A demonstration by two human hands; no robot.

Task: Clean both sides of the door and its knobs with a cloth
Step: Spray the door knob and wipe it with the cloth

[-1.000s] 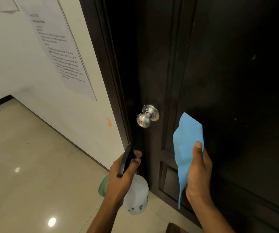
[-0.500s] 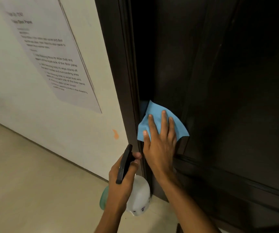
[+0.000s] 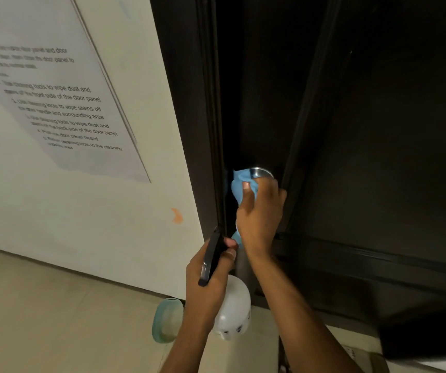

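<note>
A dark brown panelled door [image 3: 364, 130] fills the right half of the view. My right hand [image 3: 259, 214] grips a blue cloth [image 3: 239, 184] wrapped round the silver door knob [image 3: 260, 172]; only the knob's round plate shows above the cloth. A tail of the cloth hangs below my palm. My left hand [image 3: 208, 281] is lower, holding a white spray bottle [image 3: 232, 310] together with a black phone [image 3: 211, 257] that stands on edge above my fingers.
The dark door frame [image 3: 184, 103] meets a cream wall [image 3: 82, 211] on the left, where a printed instruction sheet [image 3: 55, 90] hangs. An orange mark [image 3: 176, 215] is on the wall near the frame. Beige floor tiles [image 3: 55, 319] lie below.
My right hand went from pressing the flat cloth on the door edge to gripping the cloth round the knob. The camera came closer. My left hand kept its hold.
</note>
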